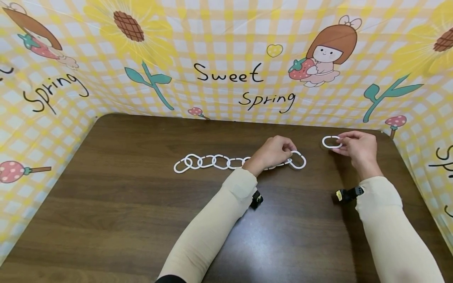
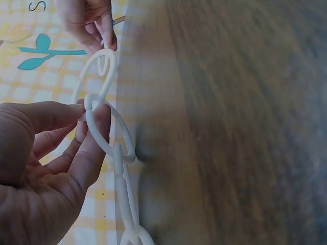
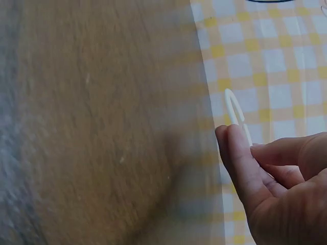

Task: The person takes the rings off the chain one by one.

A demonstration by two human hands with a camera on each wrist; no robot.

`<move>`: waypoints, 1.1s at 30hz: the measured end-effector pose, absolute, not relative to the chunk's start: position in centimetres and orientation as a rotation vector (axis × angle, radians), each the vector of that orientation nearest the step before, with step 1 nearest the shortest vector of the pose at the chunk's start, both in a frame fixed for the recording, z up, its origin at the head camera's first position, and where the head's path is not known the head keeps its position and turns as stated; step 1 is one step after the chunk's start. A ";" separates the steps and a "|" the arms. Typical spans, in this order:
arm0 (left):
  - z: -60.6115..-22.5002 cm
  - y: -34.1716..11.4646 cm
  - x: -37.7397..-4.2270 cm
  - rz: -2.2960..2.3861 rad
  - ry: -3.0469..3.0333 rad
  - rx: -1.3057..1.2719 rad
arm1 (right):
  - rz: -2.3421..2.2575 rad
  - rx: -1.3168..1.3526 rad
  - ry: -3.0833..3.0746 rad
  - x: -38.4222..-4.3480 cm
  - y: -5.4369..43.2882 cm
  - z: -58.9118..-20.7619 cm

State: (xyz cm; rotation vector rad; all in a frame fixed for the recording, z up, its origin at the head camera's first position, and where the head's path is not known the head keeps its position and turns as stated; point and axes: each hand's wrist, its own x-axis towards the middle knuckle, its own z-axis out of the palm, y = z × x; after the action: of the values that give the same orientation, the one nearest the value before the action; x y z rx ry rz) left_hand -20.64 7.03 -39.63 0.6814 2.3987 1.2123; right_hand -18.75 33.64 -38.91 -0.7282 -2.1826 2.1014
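Observation:
A chain of several white oval plastic links (image 1: 221, 162) lies across the brown table. Near its right end, my left hand (image 1: 274, 151) pinches the chain between thumb and fingertips, and part of the chain is hidden behind that hand. The end link (image 1: 298, 160) sticks out to the right of the fingers. Farther right, my right hand (image 1: 359, 149) pinches one loose white link (image 1: 331, 142), held apart from the chain. In the right wrist view this link (image 3: 234, 109) appears nearly edge-on, with a small gap in its side.
The dark wood table (image 1: 124, 220) meets a yellow checked cloth (image 1: 219, 47) at its back and sides. A black wrist camera (image 1: 349, 194) sits at the right sleeve, another (image 1: 256, 199) at the left.

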 end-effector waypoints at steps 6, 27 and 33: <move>-39.4 7.0 -20.6 1.205 2.407 0.684 | 1.983 -0.806 -2.273 -19.5 34.2 -39.2; -39.5 6.7 -20.4 1.194 2.404 0.674 | 2.081 -0.808 -2.235 -20.1 34.7 -40.3; -39.4 6.9 -20.4 1.200 2.395 0.680 | 1.947 -0.819 -2.363 -20.3 35.0 -40.5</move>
State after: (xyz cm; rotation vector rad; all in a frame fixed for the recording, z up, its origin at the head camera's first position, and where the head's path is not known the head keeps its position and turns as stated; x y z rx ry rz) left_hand -20.43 6.87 -39.44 0.6796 2.3951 1.2004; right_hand -20.33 34.99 -40.47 -0.8189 -2.3632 1.9468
